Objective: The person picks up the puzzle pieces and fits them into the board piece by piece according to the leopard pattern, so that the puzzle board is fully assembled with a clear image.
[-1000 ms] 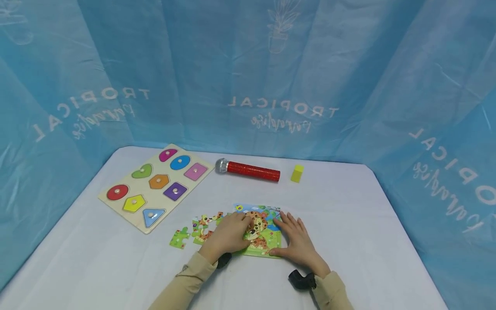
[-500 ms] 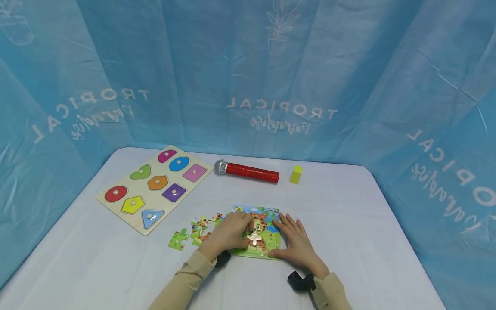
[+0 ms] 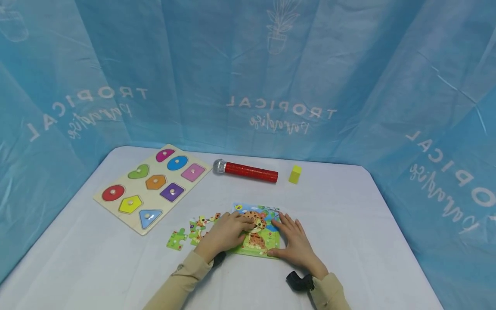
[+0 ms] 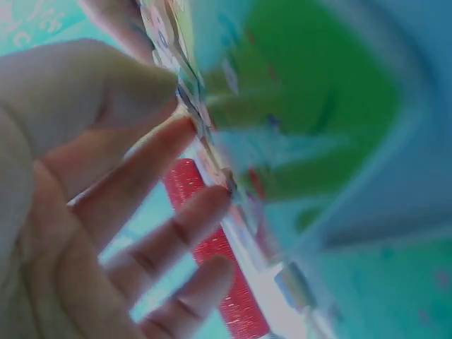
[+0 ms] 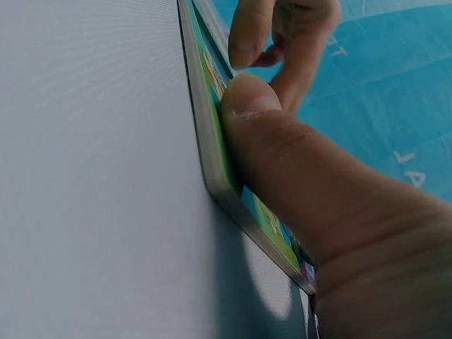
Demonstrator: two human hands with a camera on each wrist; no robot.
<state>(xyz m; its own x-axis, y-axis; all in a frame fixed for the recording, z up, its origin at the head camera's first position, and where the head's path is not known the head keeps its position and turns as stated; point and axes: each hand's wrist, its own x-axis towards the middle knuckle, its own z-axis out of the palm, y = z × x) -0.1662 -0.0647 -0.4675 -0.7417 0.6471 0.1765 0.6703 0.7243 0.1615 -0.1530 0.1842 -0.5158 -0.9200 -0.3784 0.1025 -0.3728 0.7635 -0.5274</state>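
A jigsaw puzzle (image 3: 255,245) with a cartoon spotted cat lies on the white table, its left part hidden under my left hand. My left hand (image 3: 224,232) reaches across it, fingertips touching the picture near the cat's face. Close up in the left wrist view, the fingers (image 4: 155,169) are spread loosely against the puzzle surface. My right hand (image 3: 296,245) rests at the puzzle's right edge with fingers spread; its thumb (image 5: 282,162) lies on the board's rim in the right wrist view. Loose jigsaw pieces (image 3: 177,239) lie left of the left hand, some partly covered by it.
A wooden shape board (image 3: 140,206) with knobbed shapes lies at the left. Behind the puzzle is a red microphone (image 3: 252,171), with a yellow block (image 3: 295,174) to its right. A blue curtain (image 3: 248,64) hangs around the table's back and sides.
Half a second ago a jigsaw piece glinted, tilted, by my left fingertips over the cat; it now lies flat in the picture. The left hand has shifted slightly left, while the right stays put.
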